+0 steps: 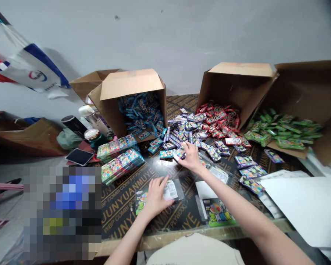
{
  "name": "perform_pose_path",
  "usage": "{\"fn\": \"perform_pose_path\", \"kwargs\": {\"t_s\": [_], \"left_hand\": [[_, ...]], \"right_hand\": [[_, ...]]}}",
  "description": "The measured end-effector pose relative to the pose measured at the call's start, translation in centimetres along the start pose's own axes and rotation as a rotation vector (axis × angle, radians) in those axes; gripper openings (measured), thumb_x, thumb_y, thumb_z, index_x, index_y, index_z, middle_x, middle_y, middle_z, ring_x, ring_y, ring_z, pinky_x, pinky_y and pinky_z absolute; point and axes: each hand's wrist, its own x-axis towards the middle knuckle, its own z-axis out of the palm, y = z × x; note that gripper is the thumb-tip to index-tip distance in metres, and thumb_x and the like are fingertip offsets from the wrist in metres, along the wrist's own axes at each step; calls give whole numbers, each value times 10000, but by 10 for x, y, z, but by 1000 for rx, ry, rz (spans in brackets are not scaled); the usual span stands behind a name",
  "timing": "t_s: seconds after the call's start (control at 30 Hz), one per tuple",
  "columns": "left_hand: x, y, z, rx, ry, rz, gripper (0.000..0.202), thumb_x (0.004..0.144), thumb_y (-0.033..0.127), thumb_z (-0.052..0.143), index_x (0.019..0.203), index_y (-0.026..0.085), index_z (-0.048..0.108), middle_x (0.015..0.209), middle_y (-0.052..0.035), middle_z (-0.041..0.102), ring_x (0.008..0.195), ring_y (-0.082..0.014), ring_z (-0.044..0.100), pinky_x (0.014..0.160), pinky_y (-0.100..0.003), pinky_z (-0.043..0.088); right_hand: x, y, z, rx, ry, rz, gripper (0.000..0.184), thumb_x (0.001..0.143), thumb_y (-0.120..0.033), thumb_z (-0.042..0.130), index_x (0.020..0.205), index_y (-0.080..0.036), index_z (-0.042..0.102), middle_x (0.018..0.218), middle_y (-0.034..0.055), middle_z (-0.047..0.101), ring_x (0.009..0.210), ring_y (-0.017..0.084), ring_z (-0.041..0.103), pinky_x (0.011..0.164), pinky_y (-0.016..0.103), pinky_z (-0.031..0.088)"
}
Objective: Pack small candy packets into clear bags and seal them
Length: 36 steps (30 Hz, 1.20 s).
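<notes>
My right hand (190, 157) reaches onto a spread of purple packets (187, 134), its fingers pinching one purple packet (178, 154). My left hand (156, 197) presses on a transparent bag with a barcode label (171, 190), and a green printed card (141, 202) sticks out beside it. Another green printed card (216, 211) lies to the right of that hand. Loose blue packets (140, 112), red packets (217, 119) and green packets (281, 129) spill from cardboard boxes (132, 84) lying tipped on their sides. Stacked multicoloured packet strips (120, 158) lie left of my hands.
The worktop is black printed plywood (121, 209) with a pale front edge. A white sheet (292, 206) lies at the right. A tablet (79, 156), bottles and a green bag crowd the left. A blurred patch hides the lower left.
</notes>
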Motion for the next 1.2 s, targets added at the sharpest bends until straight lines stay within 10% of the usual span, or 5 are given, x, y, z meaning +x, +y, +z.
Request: {"fn": "perform_pose_path", "kwargs": {"t_s": [0.13, 0.47, 0.57, 0.8, 1.2], "left_hand": [[16, 17, -3, -576, 152, -222, 535, 687, 303, 636, 1185, 150, 515, 1186, -118, 563, 1089, -248, 523, 965, -402, 375], [15, 42, -15, -1522, -305, -511, 415, 790, 409, 527, 1055, 94, 582, 896, -132, 674, 772, -230, 650, 734, -393, 502], [10, 34, -16, -1296, -277, -413, 462, 811, 437, 479, 1114, 99, 564, 995, -146, 653, 870, -250, 627, 810, -425, 470], [-9, -4, -14, 109, -161, 28, 956, 484, 389, 759, 1334, 233, 350, 1228, -108, 489, 1147, -318, 413, 1002, -505, 252], [-8, -9, -23, 83, -150, 171, 1007, 570, 242, 678, 1403, 217, 113, 1235, -92, 468, 1150, -273, 418, 1052, -502, 195]], "right_hand": [[-42, -48, -24, 50, -211, -281, 737, 630, -243, 617, 1318, -228, 353, 1293, 145, 385, 1129, 313, 370, 891, 433, 274], [-74, -32, -39, 568, -210, -351, 893, 620, -396, 694, 1361, -190, 240, 1305, 122, 413, 1182, 270, 380, 979, 401, 267], [-83, -29, -35, 575, -147, -290, 808, 615, -279, 652, 1330, -195, 284, 1261, 101, 451, 1146, 259, 417, 965, 384, 284], [-97, -8, -16, 236, -265, -198, 786, 599, -218, 653, 1317, -227, 334, 1211, 101, 477, 1095, 284, 424, 884, 412, 295], [-102, -12, -18, 464, -431, -316, 906, 622, -315, 727, 1372, -223, 228, 1334, 98, 409, 1158, 259, 397, 951, 384, 264]]}}
